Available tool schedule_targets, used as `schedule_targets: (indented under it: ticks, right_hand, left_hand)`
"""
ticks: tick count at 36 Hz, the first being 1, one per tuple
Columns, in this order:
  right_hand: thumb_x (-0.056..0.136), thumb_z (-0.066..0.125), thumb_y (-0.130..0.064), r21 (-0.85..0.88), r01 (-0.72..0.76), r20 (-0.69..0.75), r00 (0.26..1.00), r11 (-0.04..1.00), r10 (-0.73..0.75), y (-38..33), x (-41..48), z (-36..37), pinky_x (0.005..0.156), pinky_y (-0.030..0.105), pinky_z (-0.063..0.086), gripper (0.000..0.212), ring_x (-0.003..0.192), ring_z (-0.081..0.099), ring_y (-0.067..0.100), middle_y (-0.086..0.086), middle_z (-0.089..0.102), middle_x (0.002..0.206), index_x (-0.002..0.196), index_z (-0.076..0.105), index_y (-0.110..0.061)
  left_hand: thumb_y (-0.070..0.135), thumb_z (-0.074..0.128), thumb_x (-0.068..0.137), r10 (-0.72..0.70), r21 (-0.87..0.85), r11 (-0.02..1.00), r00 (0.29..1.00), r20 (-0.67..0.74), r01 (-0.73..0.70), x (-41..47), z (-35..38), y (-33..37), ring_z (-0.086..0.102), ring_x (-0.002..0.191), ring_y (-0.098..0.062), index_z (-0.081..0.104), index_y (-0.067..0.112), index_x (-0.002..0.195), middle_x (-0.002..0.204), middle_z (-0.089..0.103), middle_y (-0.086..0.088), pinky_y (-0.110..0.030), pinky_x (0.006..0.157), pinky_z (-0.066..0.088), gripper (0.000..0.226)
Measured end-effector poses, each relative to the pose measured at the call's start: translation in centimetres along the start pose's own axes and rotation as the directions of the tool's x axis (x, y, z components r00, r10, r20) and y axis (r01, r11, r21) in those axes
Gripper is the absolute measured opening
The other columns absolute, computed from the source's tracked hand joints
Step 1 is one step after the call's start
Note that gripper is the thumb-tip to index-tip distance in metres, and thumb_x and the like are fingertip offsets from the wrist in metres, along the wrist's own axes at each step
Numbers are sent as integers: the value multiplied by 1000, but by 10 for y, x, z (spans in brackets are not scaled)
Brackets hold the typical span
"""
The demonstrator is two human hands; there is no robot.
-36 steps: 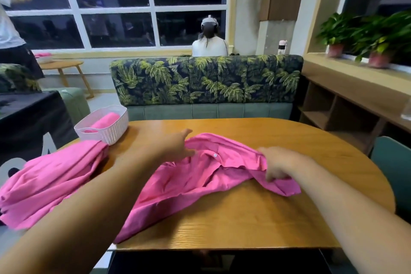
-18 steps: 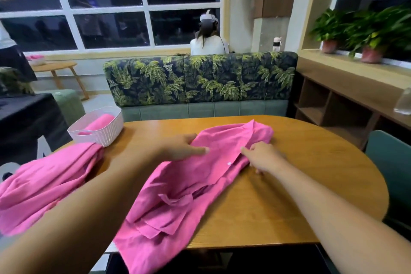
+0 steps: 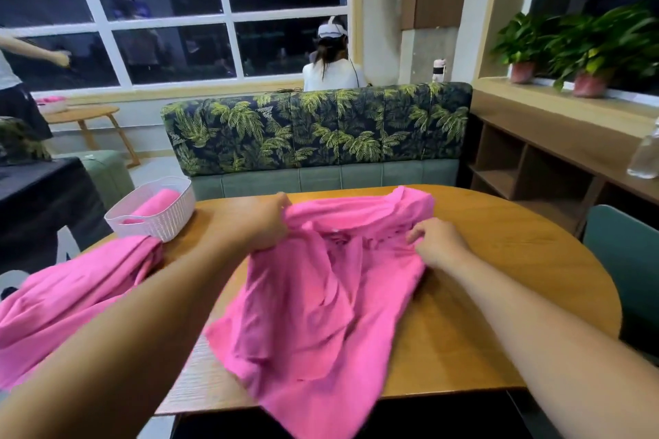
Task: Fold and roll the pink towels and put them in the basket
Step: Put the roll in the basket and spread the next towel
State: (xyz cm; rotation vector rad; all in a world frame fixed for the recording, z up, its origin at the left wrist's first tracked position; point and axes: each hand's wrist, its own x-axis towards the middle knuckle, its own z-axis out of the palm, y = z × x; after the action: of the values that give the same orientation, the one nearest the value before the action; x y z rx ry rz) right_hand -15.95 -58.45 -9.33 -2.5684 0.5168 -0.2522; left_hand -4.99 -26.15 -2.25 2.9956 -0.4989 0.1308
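A crumpled pink towel (image 3: 321, 314) lies across the middle of the wooden table (image 3: 499, 260), its near end hanging over the front edge. My left hand (image 3: 265, 223) grips the towel's far left edge, fingers curled into the cloth. My right hand (image 3: 437, 242) pinches a fold near the towel's far right part. A white slatted basket (image 3: 157, 214) stands at the table's far left corner with one rolled pink towel (image 3: 157, 201) inside. A second loose pink towel (image 3: 64, 303) is heaped at the left, draping off the table.
A palm-print sofa (image 3: 317, 132) stands just behind the table. Wooden shelving (image 3: 535, 167) runs along the right wall, with a teal chair (image 3: 627, 253) at the table's right. A person with a headset sits beyond the sofa; another stands far left.
The towel has been turned and pulled toward the table's middle, now hanging over the front edge. My left hand closed on its far left edge; my right hand moved right along the far edge.
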Motion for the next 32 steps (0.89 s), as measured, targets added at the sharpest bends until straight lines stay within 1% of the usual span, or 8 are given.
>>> schedule_targets:
  ticks: [3, 5, 8, 13, 16, 21, 28, 32]
  right_hand:
    - [86, 59, -4, -76, -72, -111, 992, 995, 63, 20, 10, -23, 91, 35, 54, 35, 109, 68, 29, 0, 73, 120, 77, 73, -35]
    - [91, 58, -10, -108, -100, -149, 985, 989, 84, 26, 11, -30, 100, 41, 51, 32, 121, 59, 34, 5, 64, 129, 96, 75, -37]
    - [94, 60, -33, -62, -114, -104, 989, 992, 107, 24, 13, -24, 110, 45, 43, 37, 130, 49, 41, 14, 54, 137, 131, 64, -33]
    - [63, 74, -76, 22, -31, 116, 993, 999, 28, 17, 6, 10, 112, 45, 45, 97, 131, 54, 36, 13, 49, 145, 148, 51, -37]
    - [72, 79, -59, -70, 85, 174, 982, 994, -72, 13, -1, 26, 120, 41, 34, 91, 142, 45, 34, 11, 42, 155, 153, 47, -34]
    - [96, 64, -17, -154, 265, 227, 947, 952, -227, 20, 1, 19, 104, 31, 43, 38, 121, 60, 27, 1, 63, 126, 130, 72, -33]
    - [86, 53, 2, -379, 278, 368, 920, 882, -132, 37, 2, -28, 91, 29, 54, 46, 108, 69, 17, -11, 76, 115, 107, 81, -28]
    - [85, 64, -9, -448, 283, 469, 882, 848, -46, 25, -2, -48, 81, 28, 56, 28, 98, 70, 19, -10, 78, 103, 97, 85, -24]
  left_hand:
    - [46, 61, 92, -86, 22, 996, 996, 4, 85, 6, -4, -20, 68, 97, -34, 49, 24, 119, 111, 70, -9, -37, 75, 48, 37]
    - [34, 60, 95, -145, -30, 989, 989, 5, 146, 2, -8, -22, 64, 110, -35, 47, 16, 131, 125, 65, -14, -37, 77, 40, 43]
    - [58, 57, 78, -117, -50, 992, 993, -2, 117, -2, -3, -19, 61, 120, -30, 41, 26, 145, 137, 61, -6, -39, 90, 47, 76]
    - [61, 61, 90, 77, -86, 994, 995, 70, -71, -26, 16, 21, 54, 131, -26, 38, 35, 154, 153, 47, 0, -35, 101, 42, 73]
    - [78, 69, 77, 177, -220, 967, 961, 210, -130, -33, 46, 40, 46, 140, -24, 39, 42, 154, 160, 38, 5, -45, 118, 35, 91]
    - [87, 29, 84, 255, -127, 966, 911, 325, -225, -22, 86, 37, 15, 158, -14, 38, 53, 151, 167, 26, 18, -58, 124, -14, 76]
    - [36, 22, 114, 173, 35, 979, 916, 361, -199, -27, 65, 4, 13, 157, -24, 29, 25, 162, 170, 15, 4, -45, 126, -3, 50]
    - [42, 43, 109, 58, 35, 997, 944, 324, -73, -22, 64, -10, 45, 143, -29, 50, 22, 151, 156, 49, -7, -40, 117, 34, 47]
